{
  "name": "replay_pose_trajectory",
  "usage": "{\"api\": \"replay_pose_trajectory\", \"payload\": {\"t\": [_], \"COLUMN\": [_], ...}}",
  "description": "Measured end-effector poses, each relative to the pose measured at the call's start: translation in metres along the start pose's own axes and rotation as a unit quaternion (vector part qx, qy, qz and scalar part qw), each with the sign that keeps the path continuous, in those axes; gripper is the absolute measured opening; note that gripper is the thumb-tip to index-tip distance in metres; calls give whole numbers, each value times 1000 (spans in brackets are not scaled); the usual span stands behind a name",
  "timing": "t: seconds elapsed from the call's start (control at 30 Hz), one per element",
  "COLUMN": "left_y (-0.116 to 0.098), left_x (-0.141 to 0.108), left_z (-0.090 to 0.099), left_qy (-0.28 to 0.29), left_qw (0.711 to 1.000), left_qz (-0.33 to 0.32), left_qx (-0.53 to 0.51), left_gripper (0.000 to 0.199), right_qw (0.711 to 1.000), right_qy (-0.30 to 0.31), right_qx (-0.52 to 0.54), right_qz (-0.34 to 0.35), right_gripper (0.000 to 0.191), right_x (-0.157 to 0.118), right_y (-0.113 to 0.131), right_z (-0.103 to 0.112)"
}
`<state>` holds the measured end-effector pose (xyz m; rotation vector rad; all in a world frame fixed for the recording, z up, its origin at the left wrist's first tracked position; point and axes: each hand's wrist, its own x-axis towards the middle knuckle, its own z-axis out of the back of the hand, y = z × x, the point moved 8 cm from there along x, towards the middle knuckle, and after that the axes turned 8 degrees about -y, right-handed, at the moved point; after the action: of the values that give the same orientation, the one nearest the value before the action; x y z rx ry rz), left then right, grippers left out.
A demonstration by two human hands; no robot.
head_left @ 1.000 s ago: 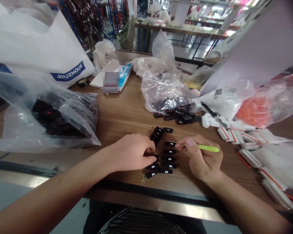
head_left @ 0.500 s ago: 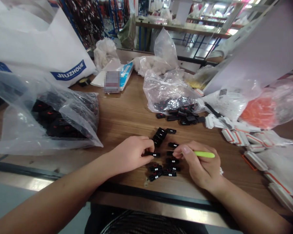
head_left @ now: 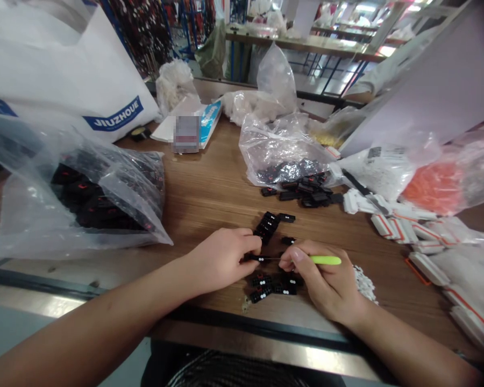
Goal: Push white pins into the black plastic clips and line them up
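Observation:
Between the thumb and fingers of my left hand (head_left: 228, 259) is a black connector housing (head_left: 260, 259) with two white dots on its face. My right hand (head_left: 326, 277) is closed around a thin pick with a yellow-green handle (head_left: 326, 260). The pick's fine shaft points left, its tip at or close to the held housing; contact is unclear. Behind my left fingers lies a row of similar black housings (head_left: 267, 224). More dotted housings (head_left: 284, 289) lie in front, partly covered by my right hand. Small white pieces (head_left: 365, 285) are heaped beside my right wrist.
A clear bag of black parts (head_left: 105, 199) stands at left, before a white carrier bag (head_left: 116, 91). Loose black housings (head_left: 310, 191) spill from another clear bag (head_left: 282, 145). White and orange parts (head_left: 423, 231) line the right side. A booklet (head_left: 210, 123) lies at the back.
My right hand has moved slightly left and down, bringing the pick toward the housing in my left hand. More of the white heap shows beside my wrist. My left hand keeps its grip.

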<state>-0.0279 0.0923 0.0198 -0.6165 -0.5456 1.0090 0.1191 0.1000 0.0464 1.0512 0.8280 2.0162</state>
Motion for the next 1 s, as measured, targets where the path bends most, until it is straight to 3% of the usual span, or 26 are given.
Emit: {"api": "replay_pose_trajectory", "payload": {"t": [0.33, 0.57, 0.8, 1.0], "left_y": [-2, -5, -1, 0], "left_x": [1, 1, 1, 1], "left_z": [0, 1, 0, 0], "left_qy": [0, -3, -2, -4], "left_qw": [1000, 1000, 1000, 999], "left_qz": [-5, -8, -4, -1], "left_qx": [-11, -5, -29, -33], "left_gripper": [6, 6, 8, 8], "right_qw": [1000, 998, 1000, 1000], "right_qy": [13, 58, -6, -1], "right_qx": [-11, -39, 1, -4], "right_qz": [0, 1, -2, 11], "right_gripper": [22, 25, 23, 22], "right_x": [-2, 2, -2, -2], "right_y": [0, 7, 3, 6], "right_z": [-3, -13, -3, -6]}}
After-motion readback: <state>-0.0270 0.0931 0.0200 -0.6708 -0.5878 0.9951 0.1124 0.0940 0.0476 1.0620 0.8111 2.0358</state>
